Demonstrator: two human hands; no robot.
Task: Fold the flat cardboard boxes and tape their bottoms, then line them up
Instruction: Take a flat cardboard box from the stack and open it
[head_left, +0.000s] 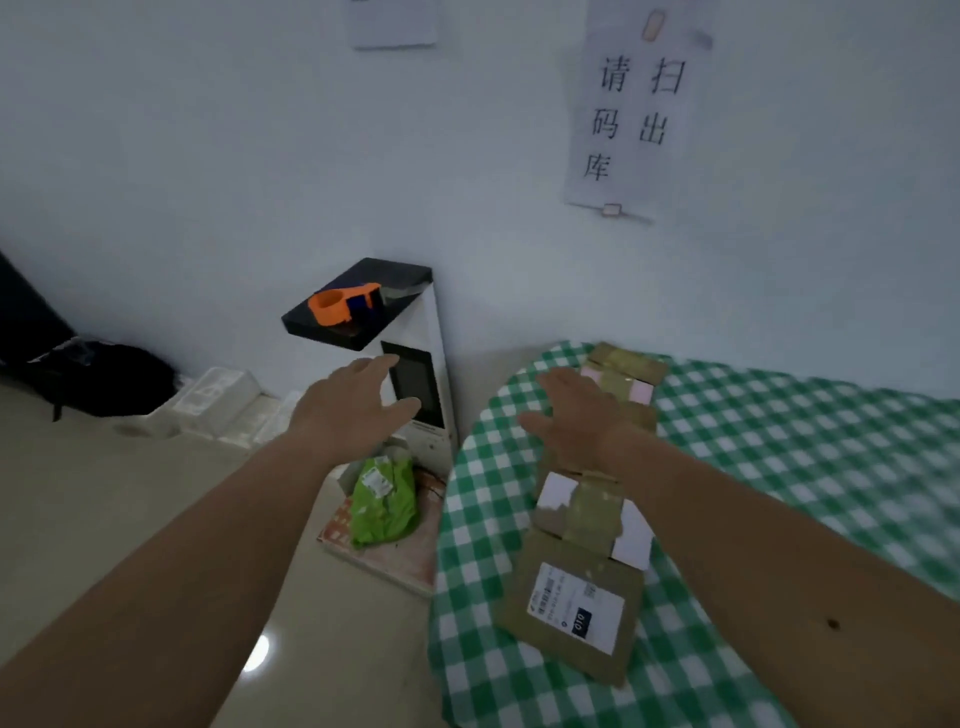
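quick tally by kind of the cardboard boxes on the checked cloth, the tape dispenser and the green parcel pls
cardboard boxes in a row on the green checked cloth: 4, nearest, next, one under the right hand, farthest
orange tape dispenser: 1
green parcel: 1
total: 6

Left hand has open air to tape dispenser.

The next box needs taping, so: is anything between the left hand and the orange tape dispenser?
Nothing visible. The left hand is open in the air below the orange tape dispenser, which sits uncovered on the black top of the white stand.
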